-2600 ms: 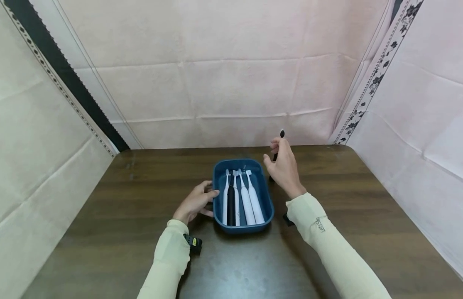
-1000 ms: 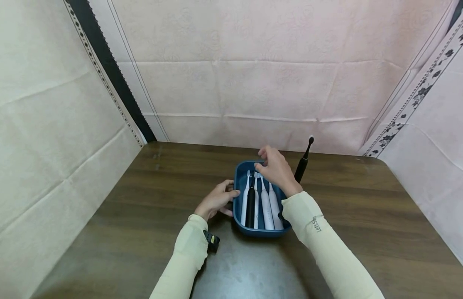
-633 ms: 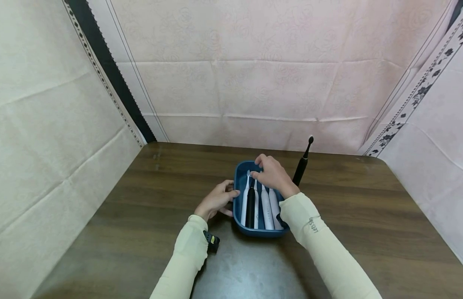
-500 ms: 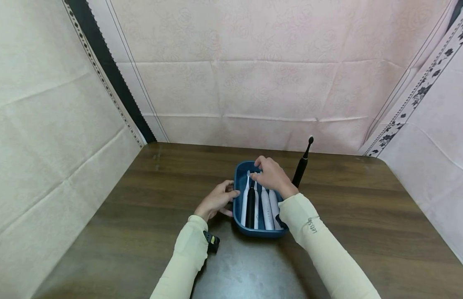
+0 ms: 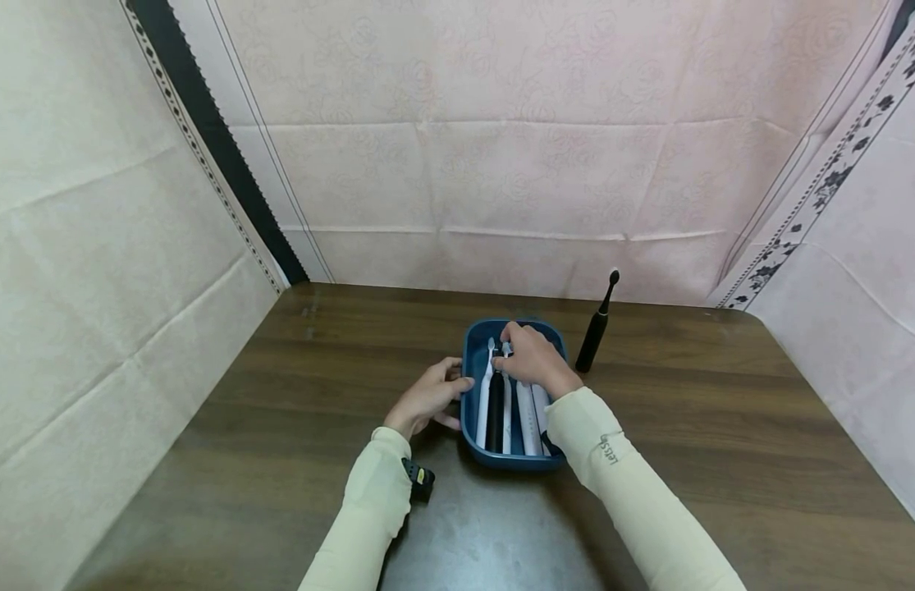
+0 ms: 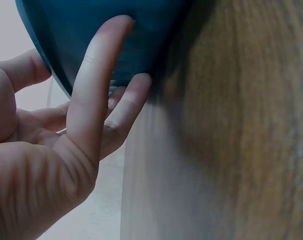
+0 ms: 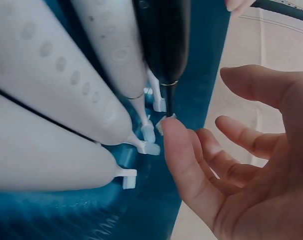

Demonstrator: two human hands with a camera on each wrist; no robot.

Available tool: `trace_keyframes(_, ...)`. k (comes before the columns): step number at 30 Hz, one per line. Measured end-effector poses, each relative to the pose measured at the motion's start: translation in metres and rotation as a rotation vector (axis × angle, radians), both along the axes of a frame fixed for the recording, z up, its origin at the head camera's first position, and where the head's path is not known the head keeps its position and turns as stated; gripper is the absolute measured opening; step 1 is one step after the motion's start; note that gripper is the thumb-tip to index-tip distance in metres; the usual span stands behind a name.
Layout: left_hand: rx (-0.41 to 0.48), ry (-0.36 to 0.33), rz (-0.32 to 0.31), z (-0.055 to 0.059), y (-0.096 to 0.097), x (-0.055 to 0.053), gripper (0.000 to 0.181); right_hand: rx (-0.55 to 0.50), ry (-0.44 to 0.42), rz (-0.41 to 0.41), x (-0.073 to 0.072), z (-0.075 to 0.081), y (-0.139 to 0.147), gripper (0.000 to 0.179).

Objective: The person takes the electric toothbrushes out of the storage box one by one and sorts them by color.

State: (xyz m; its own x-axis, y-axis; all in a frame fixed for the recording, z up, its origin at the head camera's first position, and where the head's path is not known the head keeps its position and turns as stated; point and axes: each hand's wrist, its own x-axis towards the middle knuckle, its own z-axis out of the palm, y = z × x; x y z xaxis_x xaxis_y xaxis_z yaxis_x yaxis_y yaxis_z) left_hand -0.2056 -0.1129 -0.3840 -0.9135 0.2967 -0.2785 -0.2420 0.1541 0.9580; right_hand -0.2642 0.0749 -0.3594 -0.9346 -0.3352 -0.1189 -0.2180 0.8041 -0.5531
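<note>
A blue tray holds several white electric toothbrushes and one black electric toothbrush, lying side by side with heads toward the far end. My left hand is at the tray's left side, thumb at the rim and other fingers extended along the outer wall. My right hand reaches in over the brush heads. In the right wrist view, its thumb lies right at the black brush's neck and head. The other fingers stay apart from that brush, loosely bent.
Another black electric toothbrush stands upright, tilted slightly right, on the wooden table just right of the tray. Pale cloth hangs behind the table and along both sides.
The right hand has left the black toothbrush standing right of the tray. It has moved left over the tray and lowered toward the brush heads. The left hand keeps its place.
</note>
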Motion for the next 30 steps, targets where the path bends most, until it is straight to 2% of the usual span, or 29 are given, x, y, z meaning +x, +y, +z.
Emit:
trace_keyframes(15, -0.017, 0.008, 0.000, 0.001, 0.000, 0.001, 0.052, 0.045, -0.115, -0.029, 0.001, -0.009, -0.004, 0.049)
trace_keyframes(19, -0.017, 0.012, 0.001, 0.001, 0.001, 0.001, 0.052, 0.066, -0.141, -0.017, 0.002, -0.009, -0.005, 0.050)
trace_keyframes(23, -0.016, 0.011, 0.000, 0.001, 0.001, 0.002, 0.051, 0.091, -0.162, 0.003, 0.003, -0.011, -0.005, 0.042)
trace_keyframes(30, -0.022, 0.009, -0.002, -0.002, 0.001, -0.001, 0.051, 0.156, -0.156, 0.042, 0.003, -0.014, -0.008, 0.038)
